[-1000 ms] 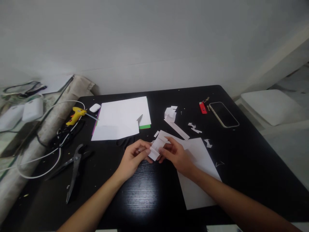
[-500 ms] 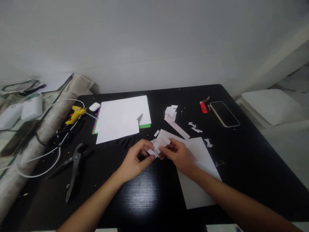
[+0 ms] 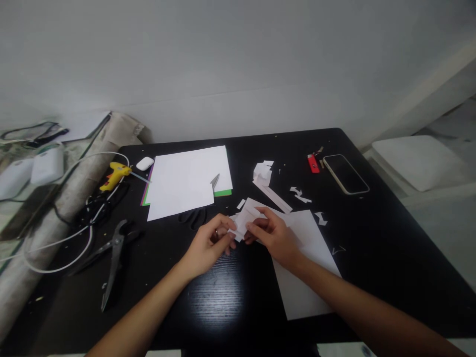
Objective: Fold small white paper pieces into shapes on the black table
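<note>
Between my two hands is a small folded piece of white paper [image 3: 243, 221], held just above the black table. My left hand [image 3: 212, 244] pinches its left edge between thumb and fingers. On the other side, my right hand [image 3: 272, 232] grips the right edge, its thumb lying on the paper's face. Beneath my right hand and forearm lies a larger white paper sheet [image 3: 308, 277]. A cut paper strip [image 3: 273, 196] and crumpled paper scraps [image 3: 262, 173] rest just beyond my hands.
White sheets [image 3: 186, 181] lie over coloured paper at the back left, with scissors [image 3: 193, 217] partly under them. Further left are a yellow glue gun [image 3: 116, 176] and large metal shears [image 3: 116, 245]. A red lighter [image 3: 313, 163] and a phone [image 3: 345, 174] sit at the right.
The folded paper has turned slightly between my hands and looks flatter. My left fingers have shifted their hold a little along its edge; the other things stay put.
</note>
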### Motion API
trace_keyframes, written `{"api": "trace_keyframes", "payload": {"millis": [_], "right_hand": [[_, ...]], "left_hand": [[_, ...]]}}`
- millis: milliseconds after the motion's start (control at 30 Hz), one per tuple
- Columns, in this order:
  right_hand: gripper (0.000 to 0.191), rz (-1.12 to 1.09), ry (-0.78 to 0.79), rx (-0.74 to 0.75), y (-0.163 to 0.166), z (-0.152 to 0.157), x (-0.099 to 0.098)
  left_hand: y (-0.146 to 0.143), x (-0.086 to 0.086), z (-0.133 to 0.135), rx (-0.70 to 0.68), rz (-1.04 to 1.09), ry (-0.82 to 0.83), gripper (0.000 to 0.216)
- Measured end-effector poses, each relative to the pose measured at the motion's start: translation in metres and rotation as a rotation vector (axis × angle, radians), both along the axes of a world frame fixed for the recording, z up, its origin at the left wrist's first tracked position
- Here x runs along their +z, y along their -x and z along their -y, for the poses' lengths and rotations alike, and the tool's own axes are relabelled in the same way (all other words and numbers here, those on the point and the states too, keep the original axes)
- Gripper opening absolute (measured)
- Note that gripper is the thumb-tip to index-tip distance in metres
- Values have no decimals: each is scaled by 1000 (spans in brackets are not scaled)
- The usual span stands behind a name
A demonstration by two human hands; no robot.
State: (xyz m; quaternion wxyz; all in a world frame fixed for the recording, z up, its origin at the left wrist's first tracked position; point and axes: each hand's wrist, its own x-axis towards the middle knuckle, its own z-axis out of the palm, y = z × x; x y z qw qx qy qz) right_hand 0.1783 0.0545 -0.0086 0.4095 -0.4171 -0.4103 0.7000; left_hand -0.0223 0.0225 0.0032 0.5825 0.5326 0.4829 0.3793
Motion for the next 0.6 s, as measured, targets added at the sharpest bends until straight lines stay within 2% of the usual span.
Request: {"api": "trace_keyframes", "payload": {"millis": [133, 600], "right_hand": [[36, -16, -10, 29, 0, -1, 1], [34, 17, -30, 82, 0, -1, 4]], "left_hand": [[-2, 2, 0, -19, 84, 16, 8], [-5, -3, 0, 34, 152, 46, 14]]}}
